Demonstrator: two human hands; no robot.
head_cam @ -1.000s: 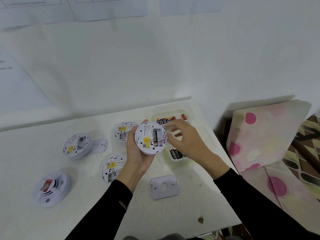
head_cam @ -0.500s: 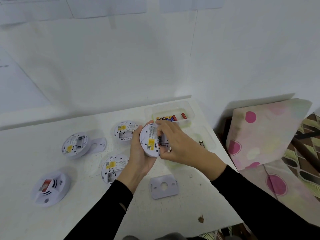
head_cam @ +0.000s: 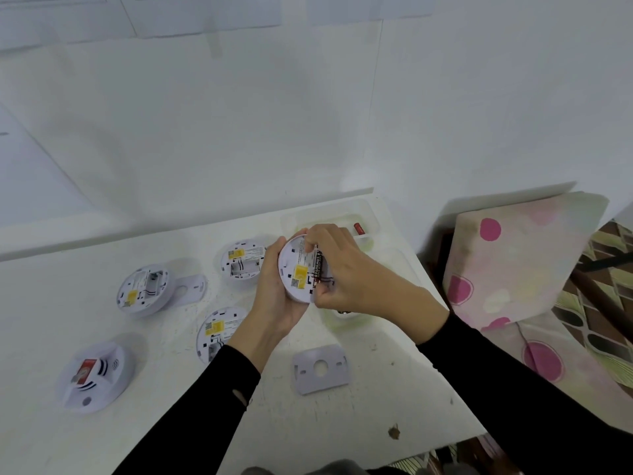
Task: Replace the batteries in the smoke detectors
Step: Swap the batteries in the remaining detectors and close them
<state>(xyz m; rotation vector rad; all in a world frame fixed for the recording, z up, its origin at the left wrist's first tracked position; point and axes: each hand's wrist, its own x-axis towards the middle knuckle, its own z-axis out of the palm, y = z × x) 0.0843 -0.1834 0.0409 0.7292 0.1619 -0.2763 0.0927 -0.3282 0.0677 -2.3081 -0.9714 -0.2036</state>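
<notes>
Round white smoke detector [head_cam: 297, 273] held over a cluttered table [head_cam: 342, 423].
Left hand [head_cam: 274, 303] grips it; right hand [head_cam: 356, 279] pinches its battery [head_cam: 318, 269], covering clear plastic trays [head_cam: 372, 217]; flat bracket [head_cam: 320, 368] nearby.

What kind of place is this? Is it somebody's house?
Probably a plain room at home used as a work corner: a white table against a bare wall, paper sheets taped up, and a spotted cushion leaning beside it.

Right hand [head_cam: 352, 272], earlier open beside the smoke detector [head_cam: 297, 269], now covers its back, fingers [head_cam: 310, 245] pinching the battery [head_cam: 319, 266]; detector turned more edge-on.
</notes>
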